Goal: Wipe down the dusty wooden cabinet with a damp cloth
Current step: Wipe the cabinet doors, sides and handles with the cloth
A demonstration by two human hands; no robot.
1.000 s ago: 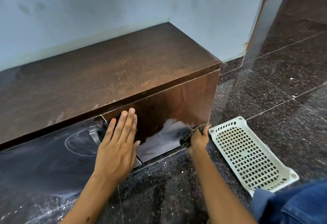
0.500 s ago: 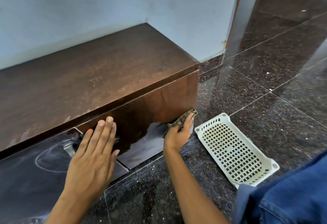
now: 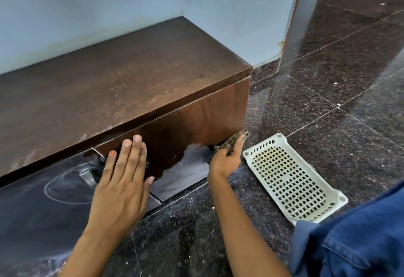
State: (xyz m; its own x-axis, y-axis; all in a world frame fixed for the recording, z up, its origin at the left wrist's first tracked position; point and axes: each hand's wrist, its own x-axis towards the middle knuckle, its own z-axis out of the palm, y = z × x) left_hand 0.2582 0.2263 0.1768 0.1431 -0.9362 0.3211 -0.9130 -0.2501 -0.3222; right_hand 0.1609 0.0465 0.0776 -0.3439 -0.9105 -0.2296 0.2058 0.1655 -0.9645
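A low brown wooden cabinet (image 3: 122, 93) stands against the pale wall, its top scuffed and its front door panels glossy and streaked with pale dust. My left hand (image 3: 122, 174) lies flat with straight fingers on the front, over the seam between two doors, beside a metal handle (image 3: 87, 175). My right hand (image 3: 227, 156) grips a crumpled brown-grey cloth (image 3: 237, 137) and presses it on the right door's lower right corner. A pale dusty patch (image 3: 185, 171) lies on the door between my hands.
A white perforated plastic tray (image 3: 290, 180) lies on the dark speckled granite floor (image 3: 328, 106) just right of the cabinet. My blue-clad knee (image 3: 354, 241) fills the lower right. A wall corner with a wooden trim (image 3: 290, 25) stands behind the cabinet's right end.
My right hand has carried the cloth up and to the right along the door, from near its bottom edge to its right corner. My left hand has stayed flat on the front.
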